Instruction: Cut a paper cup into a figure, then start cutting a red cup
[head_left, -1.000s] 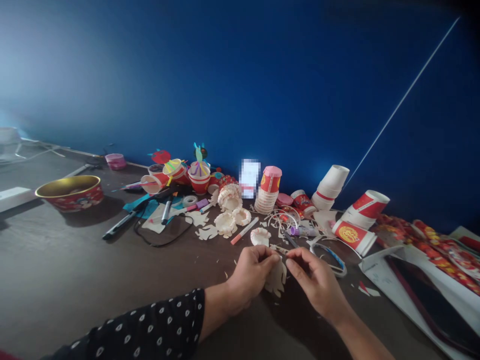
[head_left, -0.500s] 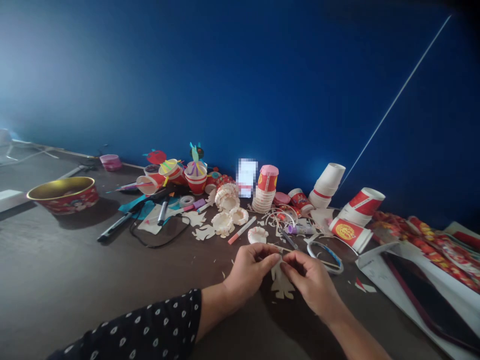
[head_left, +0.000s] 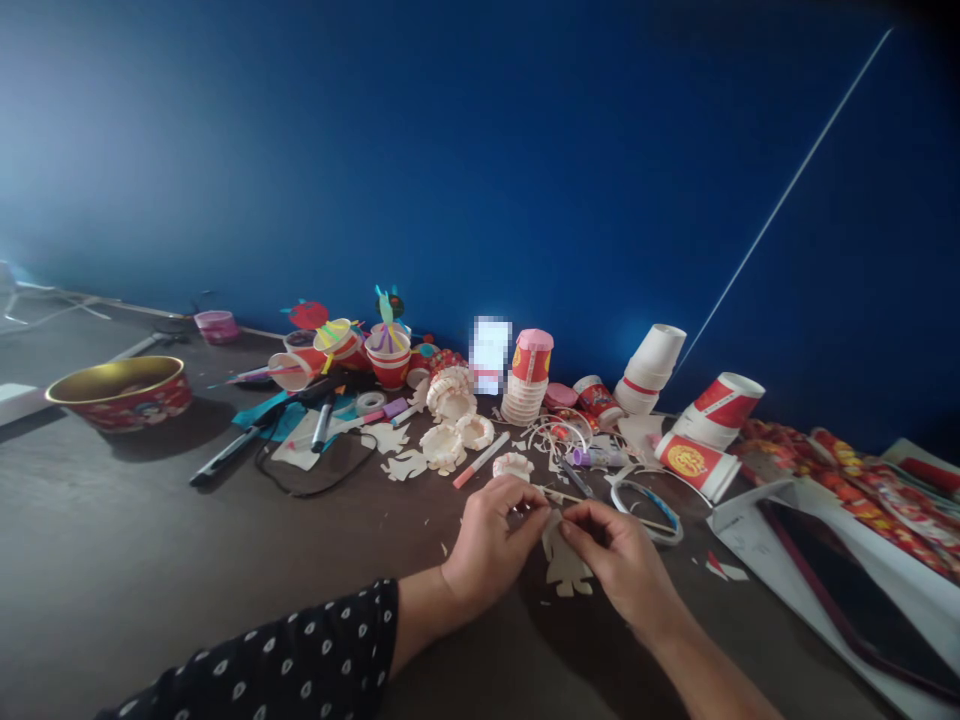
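Note:
A pale paper cutout (head_left: pixel 566 572) with a notched lower edge hangs between my two hands, just above the dark table. My right hand (head_left: pixel 626 562) pinches its upper right side between thumb and forefinger. At the upper left of the cutout, my left hand (head_left: pixel 491 545) has thumb and index finger closed together on the paper's edge; the exact contact is partly hidden. Just behind my left fingers lies a white scalloped paper piece (head_left: pixel 513 467). A thin stick (head_left: pixel 562 494) lies past my fingertips, and a white and blue ring of tape (head_left: pixel 646 510) is beyond my right hand.
Paper cups stand stacked (head_left: pixel 525 400) at the back, with more cups (head_left: pixel 697 450) to the right. Markers (head_left: pixel 480 460) and paper scraps (head_left: pixel 405 466) litter the middle. A red-gold bowl (head_left: pixel 120 395) sits left; a dark phone (head_left: pixel 847 590) lies in a white tray at right.
My left fingertips have shifted slightly left and apart from my right fingertips, showing more of the cutout's top. My right hand keeps its pinch. The view has moved slightly.

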